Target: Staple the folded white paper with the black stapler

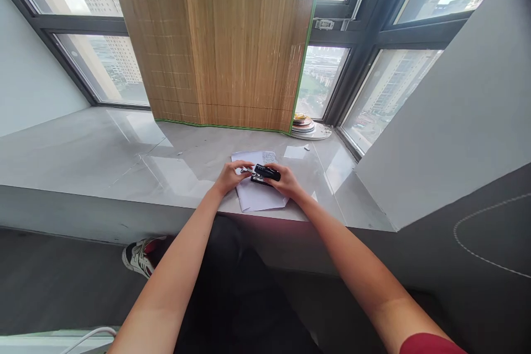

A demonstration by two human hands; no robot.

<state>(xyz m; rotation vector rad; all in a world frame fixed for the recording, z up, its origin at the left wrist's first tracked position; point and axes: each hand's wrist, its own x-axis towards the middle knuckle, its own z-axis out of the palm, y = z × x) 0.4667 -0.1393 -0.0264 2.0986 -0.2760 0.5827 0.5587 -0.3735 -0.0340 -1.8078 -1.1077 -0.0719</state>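
Note:
A black stapler (267, 172) lies over white paper sheets (261, 197), its top lifted away from the base so that shiny metal shows between the two. Around its right end, my right hand (286, 178) is closed with thumb and fingers. My left hand (233, 175) is at the stapler's left end, thumb and forefinger pinched together. A small light or metallic bit shows at those fingertips, too small to name. Handwriting or print covers the upper right of the sheets.
The papers rest on a glossy tiled window sill (199, 149). A bamboo blind (232, 38) hangs behind, down to the sill. At the back right stands a stack of plates (304, 124). A small white scrap (307, 147) lies to the right of the papers.

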